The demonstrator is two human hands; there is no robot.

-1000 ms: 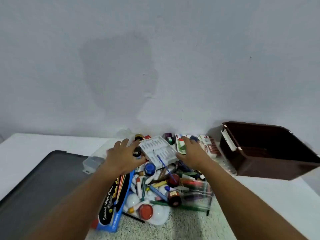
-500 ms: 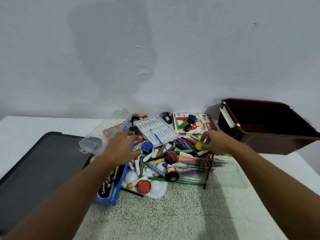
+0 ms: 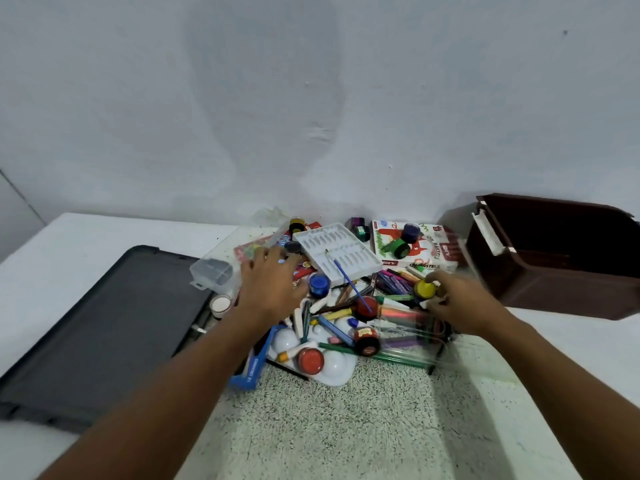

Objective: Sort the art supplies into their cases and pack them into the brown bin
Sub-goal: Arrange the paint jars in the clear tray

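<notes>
A heap of art supplies lies mid-table: crayons, paint jars, a white ridged tray with a blue brush across it, a white palette and an oil pastel box. My left hand reaches flat over the heap's left side, fingers spread near a black-lidded jar. My right hand grips a yellow-lidded paint jar at the heap's right. The brown bin stands at the far right.
A dark grey flat case fills the table's left. A clear plastic box sits beside it, and a clear case holds crayons in front of my right hand. A blue crayon box lies under my left forearm. The wall is close behind.
My hands drew back from the white tray and pastel box. The right hand closed around the yellow jar; the left settled over the heap's left side. The view tilted down.
</notes>
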